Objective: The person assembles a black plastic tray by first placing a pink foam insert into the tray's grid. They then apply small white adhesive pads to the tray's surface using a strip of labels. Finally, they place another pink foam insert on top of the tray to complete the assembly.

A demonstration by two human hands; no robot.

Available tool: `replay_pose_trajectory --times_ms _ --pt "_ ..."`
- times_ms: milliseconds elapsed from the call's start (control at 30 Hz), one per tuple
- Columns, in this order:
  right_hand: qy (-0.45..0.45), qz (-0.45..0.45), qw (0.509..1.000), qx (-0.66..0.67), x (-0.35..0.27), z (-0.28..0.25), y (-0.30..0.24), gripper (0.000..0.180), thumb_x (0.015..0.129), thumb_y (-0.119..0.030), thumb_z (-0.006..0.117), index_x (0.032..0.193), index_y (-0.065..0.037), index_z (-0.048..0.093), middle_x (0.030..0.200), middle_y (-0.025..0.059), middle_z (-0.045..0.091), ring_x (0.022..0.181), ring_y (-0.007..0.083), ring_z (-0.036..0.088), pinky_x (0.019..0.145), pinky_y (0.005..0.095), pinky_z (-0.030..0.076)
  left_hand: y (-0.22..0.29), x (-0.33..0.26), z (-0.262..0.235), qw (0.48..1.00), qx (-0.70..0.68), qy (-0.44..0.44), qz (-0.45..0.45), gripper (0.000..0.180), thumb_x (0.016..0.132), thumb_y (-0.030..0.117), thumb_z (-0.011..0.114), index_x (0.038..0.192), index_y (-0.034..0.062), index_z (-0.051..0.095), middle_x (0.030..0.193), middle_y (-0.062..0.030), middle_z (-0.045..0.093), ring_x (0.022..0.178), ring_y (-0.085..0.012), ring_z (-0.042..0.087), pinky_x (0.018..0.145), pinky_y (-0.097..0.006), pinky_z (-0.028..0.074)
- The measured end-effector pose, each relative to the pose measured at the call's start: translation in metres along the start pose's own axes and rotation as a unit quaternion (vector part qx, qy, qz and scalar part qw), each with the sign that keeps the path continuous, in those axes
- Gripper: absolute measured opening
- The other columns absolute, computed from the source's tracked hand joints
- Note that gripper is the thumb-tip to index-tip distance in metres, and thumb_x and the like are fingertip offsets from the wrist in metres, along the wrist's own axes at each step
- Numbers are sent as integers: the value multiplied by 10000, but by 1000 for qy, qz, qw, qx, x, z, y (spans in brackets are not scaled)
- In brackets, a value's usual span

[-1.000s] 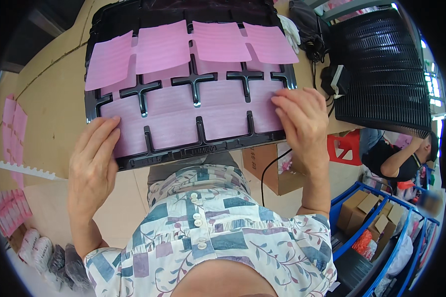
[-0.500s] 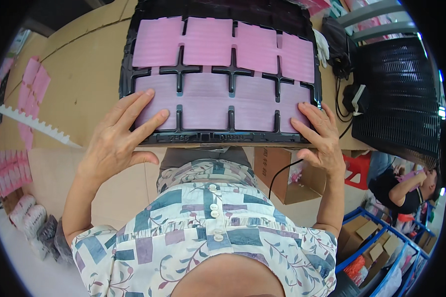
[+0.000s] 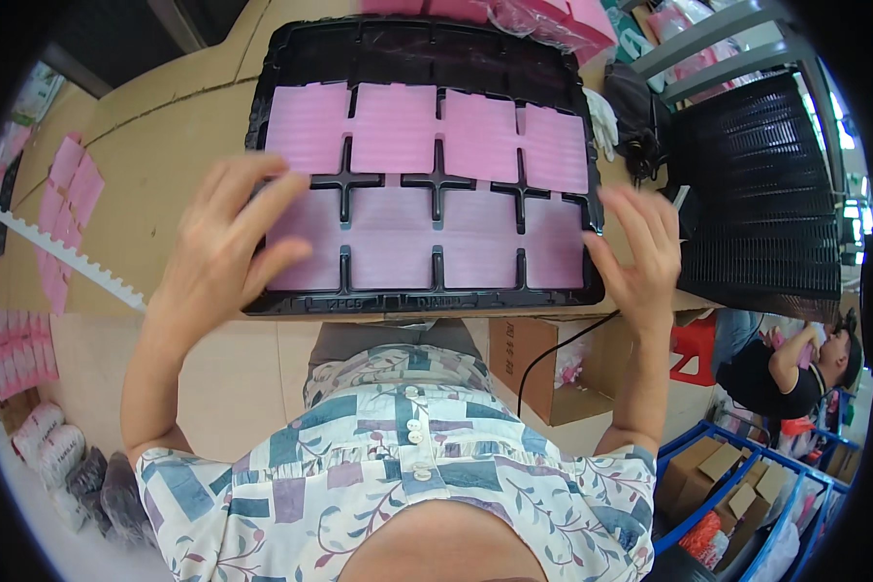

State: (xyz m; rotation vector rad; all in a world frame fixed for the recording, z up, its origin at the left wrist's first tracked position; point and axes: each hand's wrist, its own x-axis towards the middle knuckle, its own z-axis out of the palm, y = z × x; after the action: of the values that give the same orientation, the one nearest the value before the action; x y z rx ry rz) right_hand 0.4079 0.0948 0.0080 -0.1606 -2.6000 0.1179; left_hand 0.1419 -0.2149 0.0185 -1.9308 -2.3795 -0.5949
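Here, the left hand (image 3: 221, 238) and right hand (image 3: 643, 254) flank a black tray (image 3: 427, 302)

In the head view, both forearms rise from below with elbows bent, wrists beyond the table's (image 3: 155, 209) near edge. The left hand, slightly blurred, is spread back upward: its fingers reach over the tray's left edge toward the sheets, the thumb parted and pointing inward over the near left corner. The right hand is spread too, fingers gently curled, index fingertip and thumb tip apart at the tray's right edge. Whether either hand touches tray or sheets, I cannot tell.

Pink sheets (image 3: 393, 126) lie in the tray between the hands, in two rows of four panels; the row by the near edge looks more purple. The tray sits close along the table's near edge. A white toothed strip (image 3: 68, 257) slants across the table's near left corner.
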Motion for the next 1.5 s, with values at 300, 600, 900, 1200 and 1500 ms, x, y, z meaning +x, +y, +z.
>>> replay_pose_trajectory --times_ms 300,600,900,1200,1500 --pt "-117 -97 987 41 46 26 45 360 731 -240 793 1027 -66 683 1100 70 669 1057 251 609 1046 471 380 -40 46 16 999 5 -30 31 466 743 116 756 1163 39 570 1274 -116 553 1192 -335 516 983 -421 446" --pt "-99 -53 987 114 41 33 45 180 744 -177 780 856 -59 704 985 43 701 969 214 643 1042 461 383 -46 55 6 993 -81 -86 -8 210 744 44 725 883 0 574 1128 -93 619 1002 -323 598 838 -397 495" --pt "-14 35 992 124 66 36 55 96 814 -142 724 851 -57 701 901 49 712 873 239 652 858 365 460 -72 90 -6 986 -156 -31 -41 159 801 52 629 916 -44 578 915 -103 621 795 -205 572 752 -327 470" --pt "6 35 998 42 147 79 105 170 880 -212 662 898 -47 697 832 101 689 801 290 633 774 377 456 -138 162 8 991 -14 -30 -128 203 855 111 583 987 -43 581 881 -119 633 805 -211 590 766 -327 476" --pt "7 72 997 30 146 98 119 190 872 -241 673 896 -54 702 837 105 692 817 288 648 750 383 479 -41 139 48 984 32 125 123 452 790 75 656 1227 14 558 1281 -180 556 1199 -353 516 1026 -450 425"
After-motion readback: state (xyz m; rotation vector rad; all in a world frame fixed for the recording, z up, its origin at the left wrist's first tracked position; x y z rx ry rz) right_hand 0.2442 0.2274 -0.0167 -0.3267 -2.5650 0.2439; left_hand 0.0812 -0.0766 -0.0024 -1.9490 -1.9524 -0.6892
